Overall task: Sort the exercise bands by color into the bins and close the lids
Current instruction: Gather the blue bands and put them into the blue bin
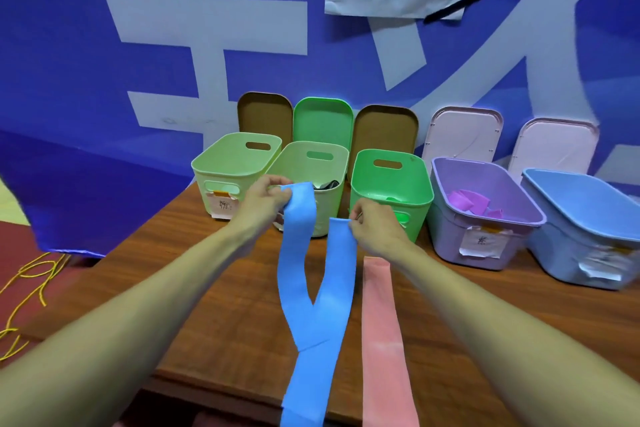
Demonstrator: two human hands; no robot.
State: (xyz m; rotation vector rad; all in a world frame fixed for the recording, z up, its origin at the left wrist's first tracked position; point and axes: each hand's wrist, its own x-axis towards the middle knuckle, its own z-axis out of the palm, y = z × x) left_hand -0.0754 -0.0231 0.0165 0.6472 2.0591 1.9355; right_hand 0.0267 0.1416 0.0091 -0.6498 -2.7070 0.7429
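Brown wood of the bench (pixel 207 253) shows under the blue band (pixel 311 333), a wide, limp strip hanging in a V, its ends pinched one in the left hand (pixel 266 199), one in the right hand (pixel 374 229). Best to gather both ends together, then carry it to the blue bin (pixel 561 253) at far right, leaving the pink band (pixel 381 322) beside it.

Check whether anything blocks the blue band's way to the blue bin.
The blue bin is open. Only the purple bin stands in the row between it and the blue band, pinched by the left hand and right hand; the table in front looks passable.
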